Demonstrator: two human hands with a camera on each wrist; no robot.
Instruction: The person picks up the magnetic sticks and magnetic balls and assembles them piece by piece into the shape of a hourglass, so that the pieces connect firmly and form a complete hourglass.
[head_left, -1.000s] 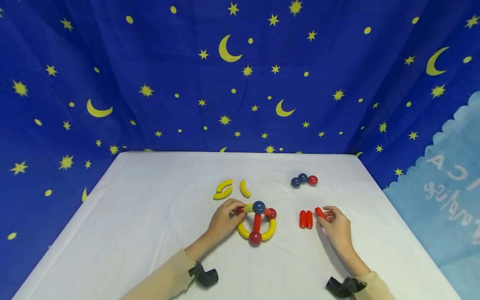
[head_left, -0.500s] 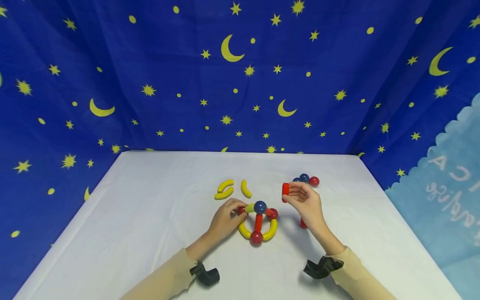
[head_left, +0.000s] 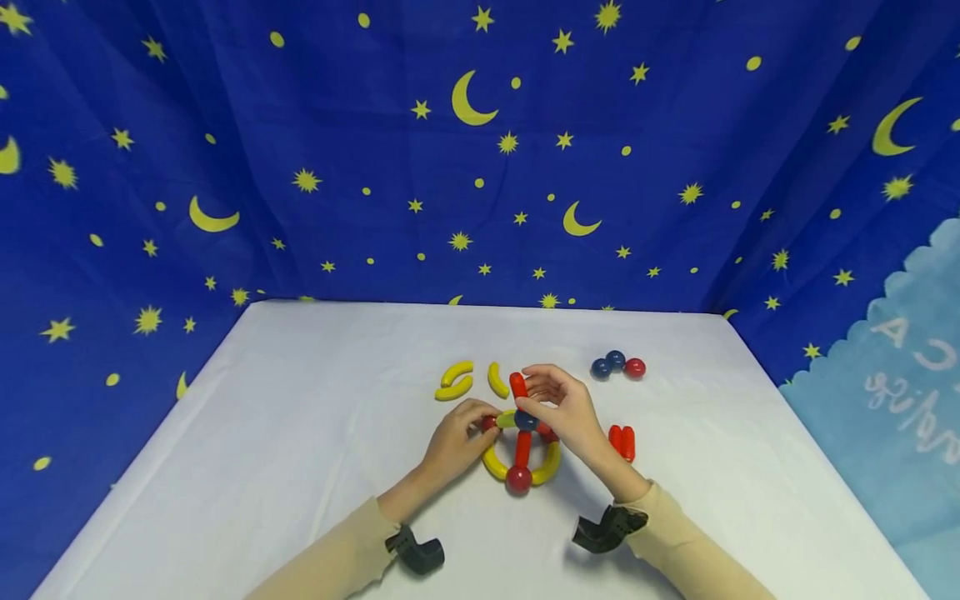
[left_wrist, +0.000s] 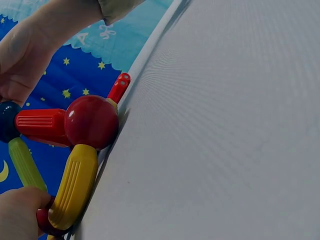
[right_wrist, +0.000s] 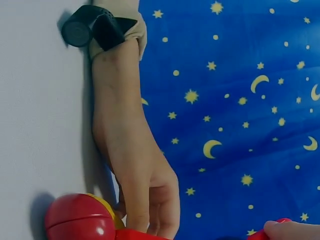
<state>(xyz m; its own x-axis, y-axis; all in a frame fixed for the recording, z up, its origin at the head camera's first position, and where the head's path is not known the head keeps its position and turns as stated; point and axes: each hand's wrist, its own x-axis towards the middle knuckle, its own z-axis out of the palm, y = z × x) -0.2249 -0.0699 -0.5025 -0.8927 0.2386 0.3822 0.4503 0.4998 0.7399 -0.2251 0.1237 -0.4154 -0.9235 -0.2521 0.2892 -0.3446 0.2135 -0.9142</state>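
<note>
A small framework of magnetic rods and balls stands on the table: a blue ball (head_left: 527, 421) on top, a red ball (head_left: 519, 480) in front, a red rod (head_left: 522, 450) between them and curved yellow rods (head_left: 494, 463) around the base. My left hand (head_left: 455, 446) pinches the red ball (head_left: 489, 423) at its left corner, beside a yellow-green rod (head_left: 506, 419). My right hand (head_left: 564, 414) holds a red rod (head_left: 518, 384) between thumb and fingers, tilted upright, its lower end right at the blue ball. The right hand partly hides the right corner.
Loose curved yellow rods (head_left: 454, 388) lie behind the framework, with another yellow rod (head_left: 498, 380) beside them. Two red rods (head_left: 622, 442) lie to the right. Farther back are two blue balls (head_left: 602, 368) and a red ball (head_left: 635, 367). A starry blue curtain (head_left: 375, 167) borders the white table.
My right hand has lifted a red rod from beside the other two and carried it left to the top of the framework. My left hand has stayed at the left corner.
</note>
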